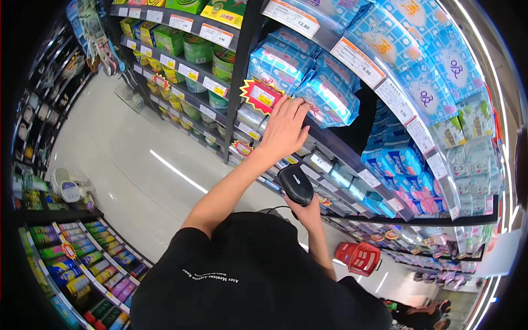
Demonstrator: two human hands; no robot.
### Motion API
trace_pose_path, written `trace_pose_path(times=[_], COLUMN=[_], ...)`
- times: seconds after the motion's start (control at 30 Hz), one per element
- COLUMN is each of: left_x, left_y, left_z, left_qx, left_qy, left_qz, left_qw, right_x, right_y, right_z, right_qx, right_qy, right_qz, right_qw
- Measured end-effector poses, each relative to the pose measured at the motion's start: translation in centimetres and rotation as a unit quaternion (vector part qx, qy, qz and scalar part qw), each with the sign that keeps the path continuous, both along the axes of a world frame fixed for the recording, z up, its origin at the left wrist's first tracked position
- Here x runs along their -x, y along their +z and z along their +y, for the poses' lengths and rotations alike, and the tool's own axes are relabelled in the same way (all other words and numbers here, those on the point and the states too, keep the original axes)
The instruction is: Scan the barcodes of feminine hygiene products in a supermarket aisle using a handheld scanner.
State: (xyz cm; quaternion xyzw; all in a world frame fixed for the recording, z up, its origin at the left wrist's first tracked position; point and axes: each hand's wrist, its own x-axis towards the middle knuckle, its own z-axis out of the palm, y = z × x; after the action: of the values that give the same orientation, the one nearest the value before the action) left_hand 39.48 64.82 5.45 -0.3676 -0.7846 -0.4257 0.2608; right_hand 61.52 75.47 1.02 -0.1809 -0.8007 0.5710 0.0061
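Note:
My left hand (285, 126) reaches palm down to a shelf edge, its thumb apart from the fingers. Its fingertips touch the right side of a red-and-yellow starburst price sign (260, 95), beside a blue checked plastic pack (330, 97). Another blue pack (280, 64) stands behind the sign. Lower and nearer my body, my right hand (306, 210) grips a black handheld barcode scanner (296, 184), whose handle is mostly hidden. A dark cable (277, 207) runs near that hand. Whether the left fingertips pinch the sign's edge is hidden.
Rows of blue packs (383, 39) fill the upper shelf at right. Green tubs (197, 48) and boxes line shelves at left. A red shopping basket (358, 258) stands on the floor (136, 165). A person (420, 315) is at lower right. Canisters (90, 258) fill shelves at lower left.

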Motion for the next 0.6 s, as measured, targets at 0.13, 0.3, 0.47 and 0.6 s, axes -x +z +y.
trace_pose_path(times=[0.13,0.3,0.47,0.6], left_x=[0.1,0.2,-0.1,0.4], left_y=[-0.5,0.2,0.2,0.0], left_z=[-0.3,-0.5,-1.4,-2.6], left_qx=[0.04,0.052,0.021,0.015], left_qy=[0.008,0.026,-0.014,-0.011], left_qz=[-0.027,-0.016,-0.045,-0.053], left_qw=[0.999,0.998,0.999,0.998], right_x=[1.4,1.7,1.1,-0.2], right_y=[1.1,3.2,2.5,1.2], right_z=[-1.4,-2.7,-1.7,-0.8], right_qx=[-0.036,-0.034,0.0,0.022], right_qy=[0.015,0.045,0.074,0.06], right_qz=[0.089,0.051,0.107,0.067], right_qw=[0.995,0.997,0.991,0.996])
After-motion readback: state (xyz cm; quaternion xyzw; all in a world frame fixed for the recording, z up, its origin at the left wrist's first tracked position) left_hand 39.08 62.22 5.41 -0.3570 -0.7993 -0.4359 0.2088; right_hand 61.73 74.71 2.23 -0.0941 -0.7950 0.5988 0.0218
